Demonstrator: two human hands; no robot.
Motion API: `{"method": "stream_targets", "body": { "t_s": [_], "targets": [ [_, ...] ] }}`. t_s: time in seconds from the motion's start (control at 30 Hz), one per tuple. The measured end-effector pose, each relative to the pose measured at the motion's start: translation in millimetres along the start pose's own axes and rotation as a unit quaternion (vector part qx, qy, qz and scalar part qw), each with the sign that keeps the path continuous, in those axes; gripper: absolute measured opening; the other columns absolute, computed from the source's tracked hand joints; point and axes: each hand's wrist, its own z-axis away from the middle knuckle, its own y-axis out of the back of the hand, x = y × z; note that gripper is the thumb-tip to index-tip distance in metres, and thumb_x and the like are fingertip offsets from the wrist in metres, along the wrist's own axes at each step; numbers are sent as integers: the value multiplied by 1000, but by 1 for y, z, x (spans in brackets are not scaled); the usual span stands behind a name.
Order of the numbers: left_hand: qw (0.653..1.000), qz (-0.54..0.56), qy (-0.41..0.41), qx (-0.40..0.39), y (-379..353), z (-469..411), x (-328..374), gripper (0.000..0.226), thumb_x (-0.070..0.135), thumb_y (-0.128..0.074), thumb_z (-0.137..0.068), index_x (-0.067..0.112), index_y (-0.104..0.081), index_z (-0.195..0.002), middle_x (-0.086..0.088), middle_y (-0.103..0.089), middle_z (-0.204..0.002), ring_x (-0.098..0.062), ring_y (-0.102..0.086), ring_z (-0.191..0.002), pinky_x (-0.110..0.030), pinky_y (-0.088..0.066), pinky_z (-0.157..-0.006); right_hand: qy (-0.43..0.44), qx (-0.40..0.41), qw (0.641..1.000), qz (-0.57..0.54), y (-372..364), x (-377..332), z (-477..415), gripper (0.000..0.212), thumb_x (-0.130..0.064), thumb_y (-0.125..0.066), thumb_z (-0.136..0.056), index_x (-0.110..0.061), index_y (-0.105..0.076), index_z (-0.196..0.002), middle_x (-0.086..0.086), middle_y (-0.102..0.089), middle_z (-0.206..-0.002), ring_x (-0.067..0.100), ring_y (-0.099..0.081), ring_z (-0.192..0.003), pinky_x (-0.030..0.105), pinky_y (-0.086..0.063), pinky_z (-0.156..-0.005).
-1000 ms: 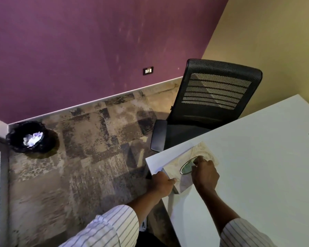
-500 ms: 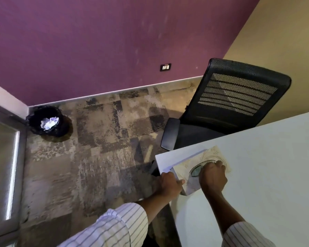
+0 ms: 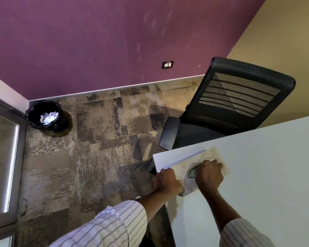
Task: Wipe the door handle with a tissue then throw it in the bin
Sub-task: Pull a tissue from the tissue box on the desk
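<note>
A pale patterned tissue box (image 3: 212,155) lies at the near corner of the white table (image 3: 268,175). My left hand (image 3: 166,182) grips the box's near left end. Curled over the box's oval opening, my right hand (image 3: 210,175) has its fingertips hidden inside. No tissue shows in either hand. A black-lined bin (image 3: 33,120) stands on the carpet in the far left corner, with crumpled white paper (image 3: 49,117) inside. No door handle is in view.
A black mesh office chair (image 3: 235,93) stands behind the table's corner, against the beige wall. A metal-framed glass door or panel (image 3: 12,157) runs down the left edge. Patterned carpet (image 3: 96,157) lies between the table and the bin.
The view has swung left and down, so the bin and the glass frame show more. Both hands have stayed on the tissue box, with the right hand still at the opening.
</note>
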Motion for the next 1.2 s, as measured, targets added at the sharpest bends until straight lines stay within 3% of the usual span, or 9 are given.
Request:
{"method": "stream_targets", "body": {
  "t_s": [0.13,0.43,0.57,0.67,0.8,0.9,1.0,1.07,1.2],
  "targets": [
    [1000,9,6,1,5,-3,0,59,43,-79,-88,13,-60,-135,-12,-64,-140,-36,-60,-134,-45,-55,-111,5,27,999,-32,-5,8,-1,24,-25,-72,-90,-7,-77,-106,11,-66,-108,33,-56,-114,32,-44,-62],
    [999,34,21,13,1,-8,-3,60,53,-82,-74,18,-68,-121,-10,-72,-126,-34,-68,-121,-47,-62,-99,-24,17,982,-185,-2,21,13,24,-32,-74,-91,-9,-79,-96,15,-58,-112,38,-45,-120,46,-52,-76],
    [998,46,34,13,-24,-32,-17,66,59,-77,-62,24,-69,-117,-5,-75,-122,-31,-72,-115,-46,-65,-93,11,73,963,-258,24,26,25,17,-26,-76,-91,-10,-79,-95,16,-62,-108,38,-52,-113,38,-44,-70],
    [998,55,30,6,-35,-42,-22,68,72,-72,-63,30,-66,-117,-1,-75,-122,-30,-73,-117,-46,-64,-95,42,61,922,-381,51,19,32,18,-31,-77,-85,-14,-78,-83,6,-68,-93,34,-66,-98,38,-50,-74],
    [998,65,17,-15,26,8,-8,58,61,-74,-89,21,-67,-130,-5,-73,-130,-31,-70,-122,-37,-59,-101,63,-95,818,-563,87,-1,43,18,-17,-72,-96,-13,-79,-81,1,-80,-82,25,-76,-86,39,-59,-81],
    [989,140,27,-37,63,30,-18,34,40,-76,-95,11,-77,-113,-8,-78,-109,-25,-71,-88,-30,-60,-81,109,-175,776,-596,99,-23,51,23,-9,-66,-101,-11,-80,-84,4,-82,-88,25,-78,-87,39,-60,-84],
    [948,308,69,-39,94,45,-44,29,31,-63,-106,7,-74,-94,-7,-74,-77,-14,-66,-56,-22,-51,-55,140,-238,739,-615,97,-54,57,32,-3,-60,-103,-11,-77,-77,9,-74,-83,26,-71,-86,34,-58,-78],
    [891,442,103,-28,121,58,-58,42,29,-50,-113,5,-73,-86,-14,-77,-75,-14,-67,-49,-22,-50,-47,151,-282,706,-632,98,-81,67,37,4,-57,-102,-11,-73,-71,8,-65,-75,20,-64,-77,30,-55,-70],
    [783,611,114,31,179,95,-94,57,52,-47,-111,5,-79,-107,-26,-82,-103,-40,-80,-87,-32,-61,-61,169,-373,649,-641,96,-140,95,37,8,-55,-100,-9,-71,-71,6,-69,-69,13,-68,-65,22,-55,-56]
  ]
}}
